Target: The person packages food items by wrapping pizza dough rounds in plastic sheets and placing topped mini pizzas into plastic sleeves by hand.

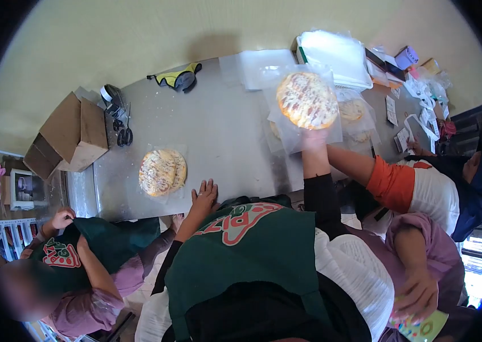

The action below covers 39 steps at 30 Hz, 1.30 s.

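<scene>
A round pizza (307, 100) on a clear plastic sheet is held up at the right of the metal table (224, 131). My right hand (314, 138) is under its near edge, partly hidden by it, gripping it. My left hand (204, 195) lies flat on the table's front edge with its fingers spread, holding nothing. Left of that hand, two overlapping pizzas (160, 172) rest on plastic on the table. More wrapped pizzas (352, 111) lie beside and behind the held one.
An open cardboard box (73, 137), scissors (125, 135) and a tape dispenser (111, 97) stand left. A yellow-black item (178, 78) and a white tray (335, 60) lie at the back. Co-workers are at left and right; one arm (355, 165) reaches close beside my right arm.
</scene>
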{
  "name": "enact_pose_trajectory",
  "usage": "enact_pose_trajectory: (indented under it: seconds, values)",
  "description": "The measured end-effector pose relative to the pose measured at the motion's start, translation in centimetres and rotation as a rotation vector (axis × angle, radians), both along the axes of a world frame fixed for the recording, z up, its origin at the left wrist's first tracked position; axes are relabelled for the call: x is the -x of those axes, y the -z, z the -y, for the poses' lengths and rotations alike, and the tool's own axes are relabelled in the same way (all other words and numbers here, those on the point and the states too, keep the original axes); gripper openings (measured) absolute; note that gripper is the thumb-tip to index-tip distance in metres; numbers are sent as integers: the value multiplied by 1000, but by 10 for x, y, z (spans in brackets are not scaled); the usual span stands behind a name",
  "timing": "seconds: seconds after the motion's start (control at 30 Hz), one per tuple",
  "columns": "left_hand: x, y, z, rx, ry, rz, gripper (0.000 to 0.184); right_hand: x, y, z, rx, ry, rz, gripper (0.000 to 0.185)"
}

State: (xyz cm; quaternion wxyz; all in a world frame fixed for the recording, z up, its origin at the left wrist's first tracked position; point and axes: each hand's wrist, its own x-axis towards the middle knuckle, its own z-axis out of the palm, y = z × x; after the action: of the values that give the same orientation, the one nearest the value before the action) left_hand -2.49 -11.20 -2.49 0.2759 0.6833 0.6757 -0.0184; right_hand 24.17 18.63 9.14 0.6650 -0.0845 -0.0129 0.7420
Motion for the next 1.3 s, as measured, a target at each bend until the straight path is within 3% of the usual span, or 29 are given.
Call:
enact_pose_trajectory:
  seconds: [0.27, 0.47, 0.67, 0.77, 0.87, 0.97, 1.1, 1.2, 1.27, 1.3]
  values:
    - [18, 32, -8, 168, 41, 45, 79, -7, -6, -22, -19, 38, 16, 48]
    - [26, 58, -14, 274, 13, 117, 63, -10, 5, -22, -1, 45, 12, 47]
    - [30, 60, -18, 338, -13, 174, 62, -7, 30, -15, -60, -46, -172, 49]
    - [20, 33, -27, 461, -17, 70, 57, -10, 40, -12, 30, 31, -56, 50]
    - [19, 44, -28, 489, -32, 23, 56, -10, 45, -9, 228, 149, 126, 51]
    - [18, 46, -34, 544, -58, 7, 54, -11, 54, -6, 234, 152, 273, 52]
    - [22, 44, -23, 470, -34, 35, 52, -15, 66, -4, 343, 138, 181, 55]
    - [30, 64, -25, 531, -30, 76, 71, -24, 74, -11, 418, 200, 259, 56]
    - [31, 65, -23, 529, -27, 90, 70, -40, 98, -17, 519, 314, 376, 54]
    - [32, 65, -23, 528, -26, 97, 70, -49, 99, -15, 634, 372, 583, 45]
